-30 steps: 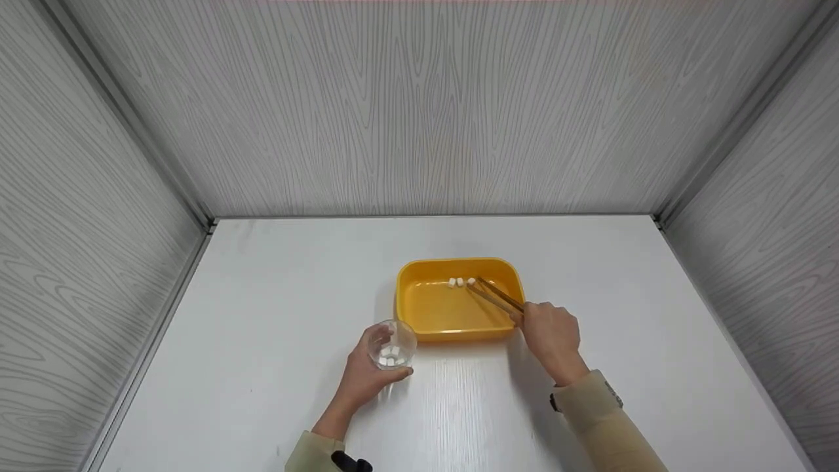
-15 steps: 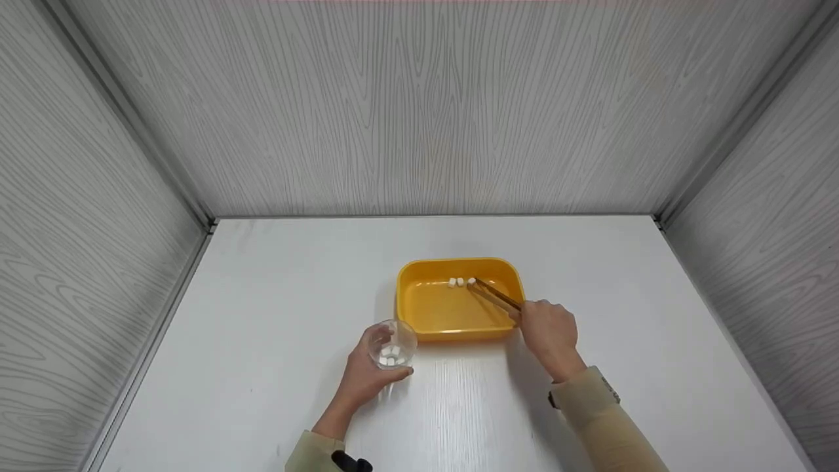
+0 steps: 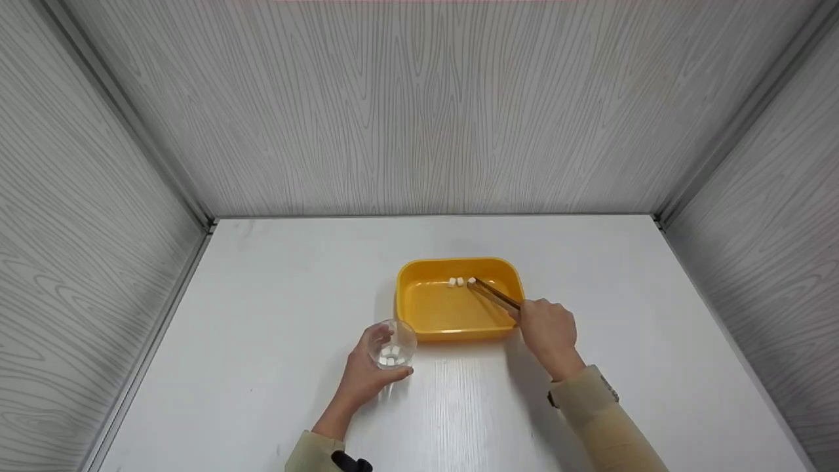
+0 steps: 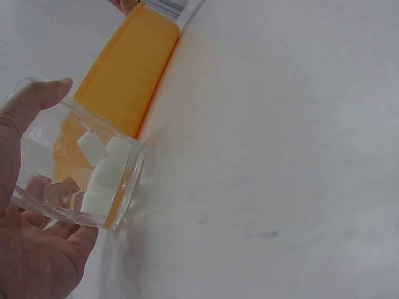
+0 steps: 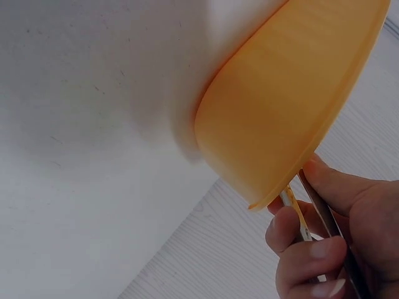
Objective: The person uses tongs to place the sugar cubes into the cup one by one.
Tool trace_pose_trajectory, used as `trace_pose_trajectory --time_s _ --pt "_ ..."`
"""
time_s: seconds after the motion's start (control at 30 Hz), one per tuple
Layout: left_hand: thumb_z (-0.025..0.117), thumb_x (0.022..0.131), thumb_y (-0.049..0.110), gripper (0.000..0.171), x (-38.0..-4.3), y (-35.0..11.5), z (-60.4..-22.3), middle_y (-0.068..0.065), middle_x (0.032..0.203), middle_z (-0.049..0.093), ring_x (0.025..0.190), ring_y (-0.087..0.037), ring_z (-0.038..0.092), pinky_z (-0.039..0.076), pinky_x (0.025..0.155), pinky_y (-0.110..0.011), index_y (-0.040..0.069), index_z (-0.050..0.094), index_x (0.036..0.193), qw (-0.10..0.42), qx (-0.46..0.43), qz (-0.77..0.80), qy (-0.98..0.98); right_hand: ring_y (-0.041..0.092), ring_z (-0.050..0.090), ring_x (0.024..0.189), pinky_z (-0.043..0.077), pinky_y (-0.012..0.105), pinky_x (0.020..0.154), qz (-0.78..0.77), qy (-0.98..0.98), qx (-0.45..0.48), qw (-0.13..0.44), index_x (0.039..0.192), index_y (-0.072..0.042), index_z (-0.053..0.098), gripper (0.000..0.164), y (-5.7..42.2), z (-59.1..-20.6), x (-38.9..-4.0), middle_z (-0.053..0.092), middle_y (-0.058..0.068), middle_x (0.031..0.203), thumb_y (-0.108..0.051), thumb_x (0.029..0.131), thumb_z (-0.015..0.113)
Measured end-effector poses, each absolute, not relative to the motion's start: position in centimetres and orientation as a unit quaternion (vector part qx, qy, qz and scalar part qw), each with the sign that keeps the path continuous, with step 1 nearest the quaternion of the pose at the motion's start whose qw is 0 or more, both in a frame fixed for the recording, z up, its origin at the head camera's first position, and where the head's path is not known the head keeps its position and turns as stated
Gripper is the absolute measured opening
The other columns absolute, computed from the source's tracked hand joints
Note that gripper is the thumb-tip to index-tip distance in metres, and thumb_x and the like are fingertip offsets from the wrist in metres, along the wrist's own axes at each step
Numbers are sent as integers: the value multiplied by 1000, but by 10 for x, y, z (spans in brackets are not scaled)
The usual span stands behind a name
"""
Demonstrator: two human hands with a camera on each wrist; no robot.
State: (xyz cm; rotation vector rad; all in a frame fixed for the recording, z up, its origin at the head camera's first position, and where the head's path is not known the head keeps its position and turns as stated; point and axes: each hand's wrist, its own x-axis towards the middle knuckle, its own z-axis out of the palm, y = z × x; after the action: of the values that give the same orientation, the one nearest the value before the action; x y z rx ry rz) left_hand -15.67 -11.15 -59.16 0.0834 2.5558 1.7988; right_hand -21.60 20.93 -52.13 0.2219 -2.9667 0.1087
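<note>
My left hand [image 3: 370,373] grips a clear drinking cup [image 4: 118,177] by its sides, just off the near left corner of a yellow tray [image 3: 446,335]. Several small white cubes [image 4: 111,168] lie at the bottom of the cup. At the tray's right rim, my right hand [image 3: 549,331] pinches a pair of slim tongs [image 3: 496,294] that reach down into the tray. Their tips are at one white cube [image 3: 472,281], on either side of it. Left of that stand two more white cubes [image 3: 456,282] near the tray's back wall. In the right wrist view the tray hides the tips.
All this stands on a white table [image 3: 275,314]. A pale wood-grain panel [image 3: 419,111] rises behind it, with similar panels [image 3: 85,216] along the left and right sides.
The tongs' arms have come closer together around the rightmost cube, and my right hand has shifted slightly left. My left hand and the cup have stayed still.
</note>
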Motion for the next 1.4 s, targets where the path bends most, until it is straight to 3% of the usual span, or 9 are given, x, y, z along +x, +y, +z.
trace_pose_trajectory --time_s 0.53,1.4 --pt "91 66 22 90 -157 -112 -591 -8 138 54 131 -30 47 33 111 -51 11 43 140 5 30 584 811 21 40 45 33 32 39 60 -994 67 65 81 -5 67 31 213 -516 -212 48 5 56 -34 92 69" --pt "91 65 19 90 -157 -111 -591 -8 137 55 130 -32 48 35 110 -52 11 43 141 6 25 587 809 17 38 43 31 28 38 130 -981 112 93 84 -9 69 23 218 -495 -179 47 -1 56 -31 91 70"
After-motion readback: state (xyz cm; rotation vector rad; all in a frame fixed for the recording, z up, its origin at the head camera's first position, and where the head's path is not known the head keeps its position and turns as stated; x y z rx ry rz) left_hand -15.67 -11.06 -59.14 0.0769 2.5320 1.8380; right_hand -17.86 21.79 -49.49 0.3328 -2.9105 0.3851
